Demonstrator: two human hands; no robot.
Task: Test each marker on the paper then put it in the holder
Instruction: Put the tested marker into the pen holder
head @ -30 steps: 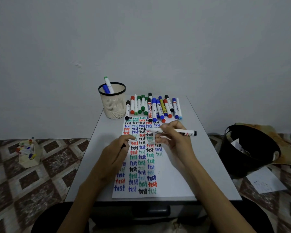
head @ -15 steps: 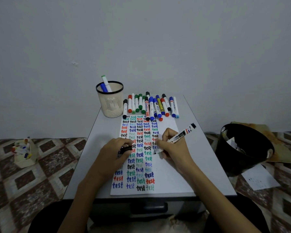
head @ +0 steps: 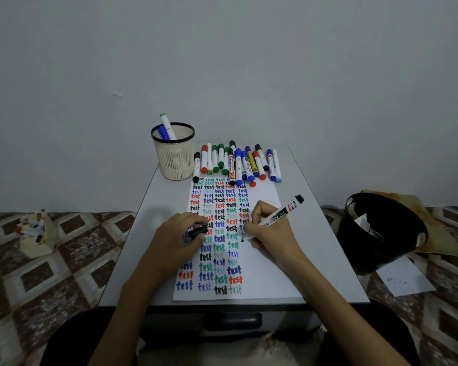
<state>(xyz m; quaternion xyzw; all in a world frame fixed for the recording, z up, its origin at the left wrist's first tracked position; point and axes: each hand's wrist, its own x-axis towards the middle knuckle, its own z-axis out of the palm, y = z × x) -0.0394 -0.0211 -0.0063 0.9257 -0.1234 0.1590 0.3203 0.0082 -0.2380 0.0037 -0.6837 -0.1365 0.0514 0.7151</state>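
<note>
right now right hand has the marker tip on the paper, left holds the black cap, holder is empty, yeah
The holder is not empty: the head view shows a blue marker and a green-ended marker in it. The right hand does have the black marker tip on the paper; the left hand holds the black cap.

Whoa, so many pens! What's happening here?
A person is testing markers. The right hand holds a marker with its tip down at the paper, which is already covered in coloured "test" words. The left hand pinches the black cap and rests on the sheet. A row of markers lies at the far end of the table, and two markers stand in the holder beside them.
</note>
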